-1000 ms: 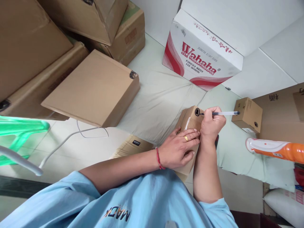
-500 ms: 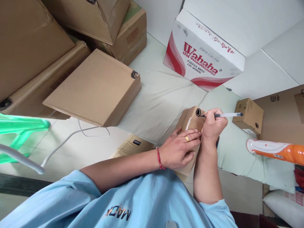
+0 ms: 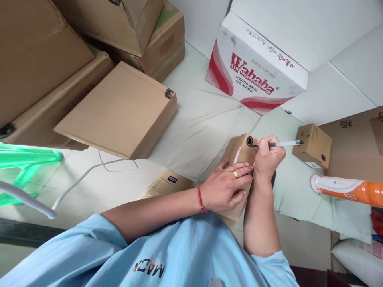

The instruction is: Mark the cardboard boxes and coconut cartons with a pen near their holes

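Observation:
A small brown cardboard box (image 3: 243, 156) lies in front of me with a strip of clear tape across its top and a black inked mark near its far corner. My left hand (image 3: 229, 185) rests flat on the box, fingers spread; a gold ring and a red bracelet show on it. A pen with a clear barrel (image 3: 283, 143) is pinched in my right hand (image 3: 267, 157), its tip at the edge of the black mark. The side of my right hand sits against the box's right edge.
Larger cardboard boxes (image 3: 119, 109) stand at the left, one with a blackened corner. A white Wahaha carton (image 3: 254, 71) stands against the wall. To the right are a small box (image 3: 312, 145) and an orange-and-white bottle (image 3: 347, 189). A green plastic stool (image 3: 32, 157) is at far left.
My right hand and the pen have shifted very slightly left, with the tip staying by the black mark. My left hand and the box are still.

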`<control>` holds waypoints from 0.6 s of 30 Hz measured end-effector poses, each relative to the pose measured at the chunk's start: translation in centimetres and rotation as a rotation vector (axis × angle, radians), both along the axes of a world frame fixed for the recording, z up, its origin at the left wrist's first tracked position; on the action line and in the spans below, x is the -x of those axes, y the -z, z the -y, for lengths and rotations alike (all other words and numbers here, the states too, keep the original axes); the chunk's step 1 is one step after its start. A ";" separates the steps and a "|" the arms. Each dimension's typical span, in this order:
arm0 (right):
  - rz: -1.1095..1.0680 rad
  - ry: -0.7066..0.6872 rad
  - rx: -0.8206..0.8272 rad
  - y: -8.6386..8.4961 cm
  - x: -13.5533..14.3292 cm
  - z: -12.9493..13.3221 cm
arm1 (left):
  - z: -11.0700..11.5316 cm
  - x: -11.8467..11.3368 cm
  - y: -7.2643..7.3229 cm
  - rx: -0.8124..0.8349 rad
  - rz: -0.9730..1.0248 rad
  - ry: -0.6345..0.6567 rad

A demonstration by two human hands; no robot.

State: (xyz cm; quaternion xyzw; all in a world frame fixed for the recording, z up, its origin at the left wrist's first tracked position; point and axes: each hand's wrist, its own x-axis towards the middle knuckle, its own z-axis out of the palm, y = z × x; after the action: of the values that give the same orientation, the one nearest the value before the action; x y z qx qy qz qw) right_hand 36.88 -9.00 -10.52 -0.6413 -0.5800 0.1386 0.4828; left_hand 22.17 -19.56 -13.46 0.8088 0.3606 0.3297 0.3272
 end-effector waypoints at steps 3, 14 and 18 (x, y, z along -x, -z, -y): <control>0.022 0.012 0.000 -0.1 0.1 0.0 | 0.0 0.0 0.0 0.006 -0.005 0.005; 0.053 0.046 -0.015 0.1 0.0 -0.2 | 0.0 0.0 0.1 0.000 0.010 0.001; -0.002 0.040 -0.036 0.2 0.0 -0.3 | 0.0 0.0 0.2 -0.017 0.017 -0.010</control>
State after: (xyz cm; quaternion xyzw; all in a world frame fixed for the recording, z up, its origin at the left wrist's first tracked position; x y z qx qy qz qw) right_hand 36.89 -8.74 -10.69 -0.6441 -0.5690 0.1190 0.4972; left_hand 22.21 -19.58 -13.63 0.8068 0.3591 0.3415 0.3218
